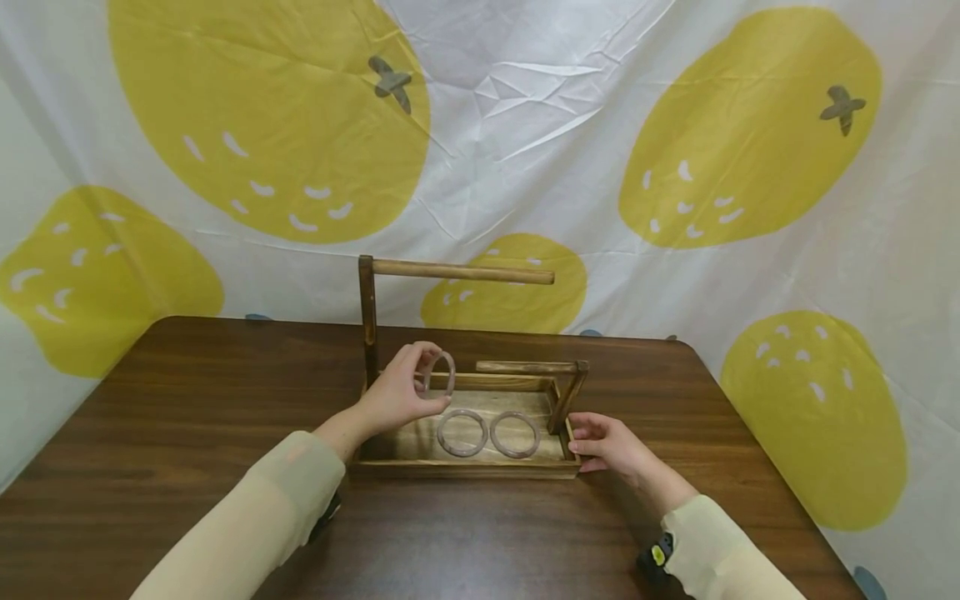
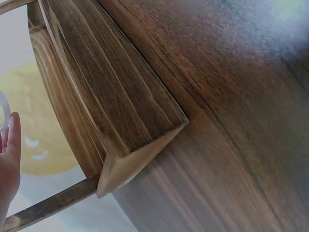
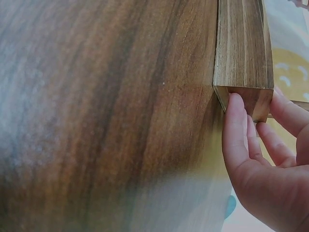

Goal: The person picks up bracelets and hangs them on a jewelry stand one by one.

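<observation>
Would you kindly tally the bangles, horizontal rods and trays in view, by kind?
Bangles: 3 (1 in the left hand, 2 lying in the tray)
Horizontal rods: 2
Trays: 1
Total: 6

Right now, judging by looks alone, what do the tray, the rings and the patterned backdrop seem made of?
Tray: most likely brown-stained wood, by its streaky grain. Rings: smooth and pale with a slight sheen, so perhaps polished stone, glass or plastic. Backdrop: probably thin fabric or plastic sheet, slightly shiny, as its creases catch the light.
</observation>
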Demonstrator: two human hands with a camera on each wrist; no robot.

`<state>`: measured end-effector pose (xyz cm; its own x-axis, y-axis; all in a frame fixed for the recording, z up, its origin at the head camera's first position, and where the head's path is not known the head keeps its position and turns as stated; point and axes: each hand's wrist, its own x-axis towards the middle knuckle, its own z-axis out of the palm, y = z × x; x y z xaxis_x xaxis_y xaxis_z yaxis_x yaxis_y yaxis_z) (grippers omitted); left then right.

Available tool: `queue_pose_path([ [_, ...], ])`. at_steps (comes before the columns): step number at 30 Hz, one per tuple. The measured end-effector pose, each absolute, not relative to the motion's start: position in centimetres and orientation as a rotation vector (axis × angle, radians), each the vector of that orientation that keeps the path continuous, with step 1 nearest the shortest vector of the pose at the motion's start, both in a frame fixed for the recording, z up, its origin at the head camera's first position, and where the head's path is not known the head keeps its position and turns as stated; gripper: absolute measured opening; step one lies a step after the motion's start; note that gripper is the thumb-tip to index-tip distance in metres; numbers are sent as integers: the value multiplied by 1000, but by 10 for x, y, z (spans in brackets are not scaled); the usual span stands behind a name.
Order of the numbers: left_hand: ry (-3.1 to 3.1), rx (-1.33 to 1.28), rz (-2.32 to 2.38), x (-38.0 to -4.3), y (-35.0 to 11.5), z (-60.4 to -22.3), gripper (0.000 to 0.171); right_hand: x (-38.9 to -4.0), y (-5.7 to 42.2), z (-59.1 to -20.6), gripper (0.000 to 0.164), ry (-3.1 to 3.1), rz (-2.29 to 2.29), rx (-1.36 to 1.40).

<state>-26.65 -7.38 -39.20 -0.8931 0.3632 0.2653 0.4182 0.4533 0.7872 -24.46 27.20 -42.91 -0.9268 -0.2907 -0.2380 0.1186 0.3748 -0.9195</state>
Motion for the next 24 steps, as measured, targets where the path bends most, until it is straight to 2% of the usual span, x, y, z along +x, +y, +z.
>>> queue_pose_path([
  [24,-2581,-754,-1550,-268,-57,-387,59,-246,274,-432,62,2274,-1592,-153],
])
